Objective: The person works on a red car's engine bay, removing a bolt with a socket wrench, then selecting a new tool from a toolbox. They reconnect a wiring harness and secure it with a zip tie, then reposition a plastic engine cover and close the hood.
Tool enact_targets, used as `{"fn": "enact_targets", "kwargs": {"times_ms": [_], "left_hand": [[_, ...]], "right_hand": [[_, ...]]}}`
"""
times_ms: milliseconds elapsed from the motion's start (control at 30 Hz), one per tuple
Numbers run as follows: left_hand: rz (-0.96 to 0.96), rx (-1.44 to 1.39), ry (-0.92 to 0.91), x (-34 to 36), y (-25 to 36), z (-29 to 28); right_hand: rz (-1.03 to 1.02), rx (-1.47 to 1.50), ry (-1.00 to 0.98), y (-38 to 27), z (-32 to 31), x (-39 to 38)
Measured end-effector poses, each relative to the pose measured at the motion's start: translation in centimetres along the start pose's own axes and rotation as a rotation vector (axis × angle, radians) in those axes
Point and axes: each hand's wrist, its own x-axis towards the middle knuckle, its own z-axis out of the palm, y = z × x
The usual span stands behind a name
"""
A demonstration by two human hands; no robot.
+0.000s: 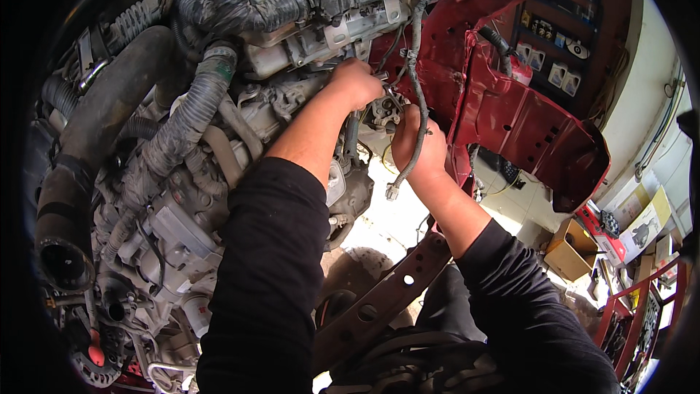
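My left hand (356, 83) is closed in the engine bay, its fingers mostly hidden behind its back. A short shiny metal piece (382, 76) shows beside its knuckles; I cannot tell whether the hand grips it. To the right and a little nearer, my right hand (420, 143) curls beside a small metal bracket-like part (386, 111). Its fingertips are hidden too. A grey corrugated wiring harness (415, 66) hangs down across the back of this hand and ends in a loose connector (392, 191).
A dirty engine with hoses (186, 117) fills the left side. Dark red body panels (525, 124) stand at the right, and a perforated crossmember (386, 292) runs near me. A cardboard box (571, 249) and shelves with bottles (558, 36) are farther right.
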Motion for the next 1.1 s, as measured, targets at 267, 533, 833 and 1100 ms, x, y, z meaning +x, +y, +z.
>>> {"fn": "enact_targets", "kwargs": {"times_ms": [267, 533, 833, 1100], "left_hand": [[0.129, 0.148, 0.113, -0.2, -0.8, 0.2], [0.186, 0.16, 0.193, -0.6, -1.0, 0.5], [0.193, 0.099, 0.198, -0.5, -1.2, 0.9], [0.174, 0.111, 0.098, -1.4, -0.5, -0.1]], "right_hand": [[0.085, 0.071, 0.071, 1.0, 4.0, -0.8], [0.267, 0.396, 0.081, -0.9, 10.1, 0.4], [0.107, 0.277, -0.008, 1.4, 6.5, -1.9], [-0.003, 0.271, 0.068, 1.9, 3.5, -2.2]]}}
